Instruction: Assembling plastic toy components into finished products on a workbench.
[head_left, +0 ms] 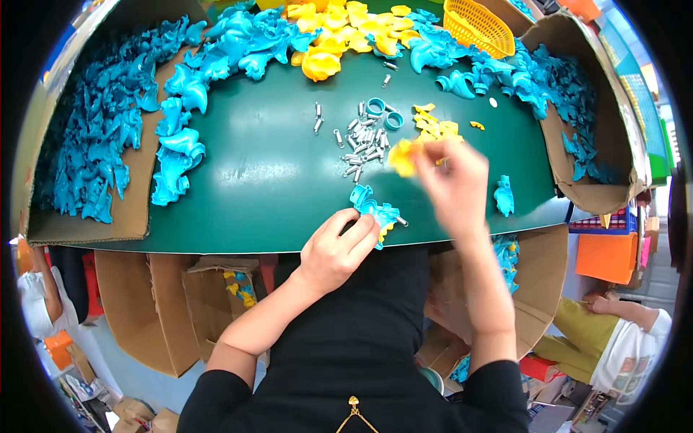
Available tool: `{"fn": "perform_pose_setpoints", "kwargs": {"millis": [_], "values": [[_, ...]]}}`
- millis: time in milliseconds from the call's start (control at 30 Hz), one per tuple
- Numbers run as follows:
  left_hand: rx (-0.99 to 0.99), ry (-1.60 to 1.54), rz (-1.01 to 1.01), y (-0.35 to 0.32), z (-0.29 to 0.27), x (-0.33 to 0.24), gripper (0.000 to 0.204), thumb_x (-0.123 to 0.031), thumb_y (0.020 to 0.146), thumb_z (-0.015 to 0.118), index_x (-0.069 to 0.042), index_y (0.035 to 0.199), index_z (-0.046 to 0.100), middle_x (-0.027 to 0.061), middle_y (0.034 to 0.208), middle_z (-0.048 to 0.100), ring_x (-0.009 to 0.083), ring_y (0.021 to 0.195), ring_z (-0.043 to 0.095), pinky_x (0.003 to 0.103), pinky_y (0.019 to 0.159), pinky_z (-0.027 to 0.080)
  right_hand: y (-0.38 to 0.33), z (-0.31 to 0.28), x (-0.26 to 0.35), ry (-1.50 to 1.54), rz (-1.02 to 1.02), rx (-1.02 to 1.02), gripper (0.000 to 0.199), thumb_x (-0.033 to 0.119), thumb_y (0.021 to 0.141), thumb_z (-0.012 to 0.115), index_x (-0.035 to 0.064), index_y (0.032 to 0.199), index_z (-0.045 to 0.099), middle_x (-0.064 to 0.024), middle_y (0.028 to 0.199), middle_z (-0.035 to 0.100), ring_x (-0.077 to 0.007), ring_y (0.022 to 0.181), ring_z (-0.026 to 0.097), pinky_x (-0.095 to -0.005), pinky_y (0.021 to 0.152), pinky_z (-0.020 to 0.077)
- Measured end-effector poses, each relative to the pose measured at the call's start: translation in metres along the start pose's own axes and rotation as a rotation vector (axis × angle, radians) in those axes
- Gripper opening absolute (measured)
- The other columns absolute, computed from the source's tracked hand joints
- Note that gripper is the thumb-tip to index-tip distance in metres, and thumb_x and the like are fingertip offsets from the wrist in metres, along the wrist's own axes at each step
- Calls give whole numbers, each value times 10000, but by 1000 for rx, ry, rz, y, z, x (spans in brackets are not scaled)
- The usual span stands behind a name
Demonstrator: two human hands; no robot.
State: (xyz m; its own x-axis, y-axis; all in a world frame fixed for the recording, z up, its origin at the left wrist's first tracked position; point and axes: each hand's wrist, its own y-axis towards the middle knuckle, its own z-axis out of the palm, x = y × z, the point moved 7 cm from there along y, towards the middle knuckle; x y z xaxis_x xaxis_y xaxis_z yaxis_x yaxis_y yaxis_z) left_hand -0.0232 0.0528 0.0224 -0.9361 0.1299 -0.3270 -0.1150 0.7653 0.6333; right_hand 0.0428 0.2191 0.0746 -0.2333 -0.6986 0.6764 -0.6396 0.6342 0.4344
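Pinching a blue piece (pixel 364 196), the left hand (pixel 336 249) would do well to hold it level, sparing the spring (pixel 402 221) at its right end. The right hand (pixel 456 180) is blurred, fingers bunched by a yellow piece (pixel 401 159); from where I stand, I can't tell if it's gripped. Loose springs (pixel 368 141) lie just beyond the left hand; the tabletop (pixel 253 159) ends close beneath it, with moving room leftward.

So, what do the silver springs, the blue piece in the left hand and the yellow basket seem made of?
Silver springs: probably bare metal, given their silvery-grey sheen.
Blue piece in the left hand: likely moulded plastic, smooth and glossy with bright highlights.
Yellow basket: probably plastic, evenly coloured with a regular lattice.
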Motion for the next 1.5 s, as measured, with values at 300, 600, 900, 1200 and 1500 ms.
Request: {"fn": "perform_pose_setpoints", "kwargs": {"millis": [300,600,900,1200,1500], "values": [[-7,14,33,1,4,-1,278,-11,665,720,-19,943,722,62,974,686,243,844,633,311,687,562,-64,30,11,-118,-96,-41,143,-50,765,756,3,859,664,-87,745,622,-195,614,642,-294,519,501],[22,53,69,3,6,0,206,-60,716,698,-38,921,695,50,999,649,221,923,631,297,723,573,-57,28,14,-180,-153,-15,150,-54,751,753,12,828,642,-77,731,617,-216,578,636,-297,502,503],[30,-13,106,4,6,-6,253,-43,699,706,-38,951,686,60,1014,649,236,933,630,304,745,572,-77,15,19,-84,-23,3,270,-21,823,741,2,1090,714,-129,913,702,-262,728,698,-326,627,558],[692,-2168,-1232,-34,48,-23,735,-623,1027,262,3,1346,477,217,1090,669,277,752,701,352,687,583,-82,-26,43,155,-180,329,246,-13,802,709,16,1046,714,-110,1005,729,-285,896,710,-342,753,578],[494,-2518,-1151,-18,62,-32,522,-321,1058,449,-15,1465,334,252,1464,393,443,1136,610,438,862,595,-111,-133,-110,-366,149,-118,289,29,845,711,30,1133,692,-123,1147,699,-299,1180,614,-386,1006,473]]}}
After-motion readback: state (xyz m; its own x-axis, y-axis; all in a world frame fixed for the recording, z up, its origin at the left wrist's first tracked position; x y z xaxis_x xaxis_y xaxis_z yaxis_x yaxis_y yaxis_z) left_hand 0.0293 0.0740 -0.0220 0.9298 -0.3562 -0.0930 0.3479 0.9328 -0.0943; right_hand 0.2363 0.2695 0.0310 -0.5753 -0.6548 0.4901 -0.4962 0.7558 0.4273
